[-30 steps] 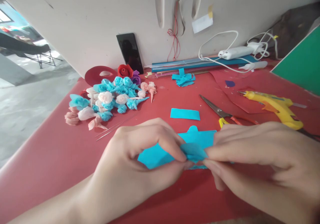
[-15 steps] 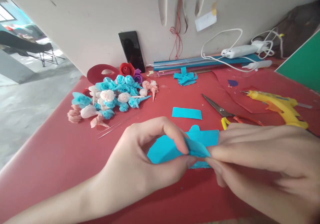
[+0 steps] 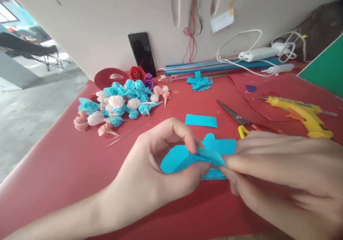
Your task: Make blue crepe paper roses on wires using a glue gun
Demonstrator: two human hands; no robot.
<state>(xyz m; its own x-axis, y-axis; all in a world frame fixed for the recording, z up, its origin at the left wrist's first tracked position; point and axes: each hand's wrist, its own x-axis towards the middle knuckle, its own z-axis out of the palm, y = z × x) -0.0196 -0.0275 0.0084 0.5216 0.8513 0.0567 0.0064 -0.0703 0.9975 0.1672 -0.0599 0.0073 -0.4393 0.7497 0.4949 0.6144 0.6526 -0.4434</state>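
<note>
A small folded piece of blue crepe paper (image 3: 211,155) is held between my two hands just above the table. My right hand (image 3: 284,172) pinches its right end between thumb and fingertips. At the left end, the curled thumb and forefinger of my left hand (image 3: 158,165) hold the paper from below and above, leaving a round gap in the hand. Beneath them lie flat blue crepe paper pieces (image 3: 174,158), partly hidden by both hands. A blue paper strip (image 3: 201,120) rests farther back.
Scissors (image 3: 237,116) and a yellow glue gun (image 3: 300,113) lie to the right. Paper roses (image 3: 116,102) are heaped at the left, near thin wires (image 3: 123,136). A phone (image 3: 142,52) leans on the wall. Blue scraps (image 3: 199,83) and a white power strip (image 3: 257,54) are behind.
My left forefinger has lifted and drawn back a little, showing more of the folded paper. My right hand keeps its pinch. The whole view has shifted slightly.
</note>
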